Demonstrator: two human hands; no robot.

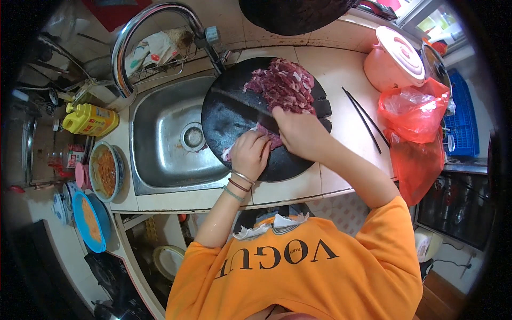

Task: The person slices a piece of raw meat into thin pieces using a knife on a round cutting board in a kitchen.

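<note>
My right hand (296, 130) is closed around the handle of a kitchen knife, which my fingers hide. Its dark blade (244, 106) reaches to the left across a round black cutting board (224, 124). Below the blade, my left hand (250, 150) presses down on a piece of raw red meat (274, 138) with bent fingers. Some paler meat or fat shows at the left of that hand. Beyond the knife, a heap of sliced raw meat (286, 86) covers the upper right of the board.
The board overhangs a steel sink (160, 160) with a curved faucet (120, 52). Black chopsticks (362, 118), a red plastic bag (416, 108) and a pink lidded bucket (390, 66) are at right. At left are a yellow detergent jug (90, 120), a patterned bowl (118, 172) and a blue basin (102, 224).
</note>
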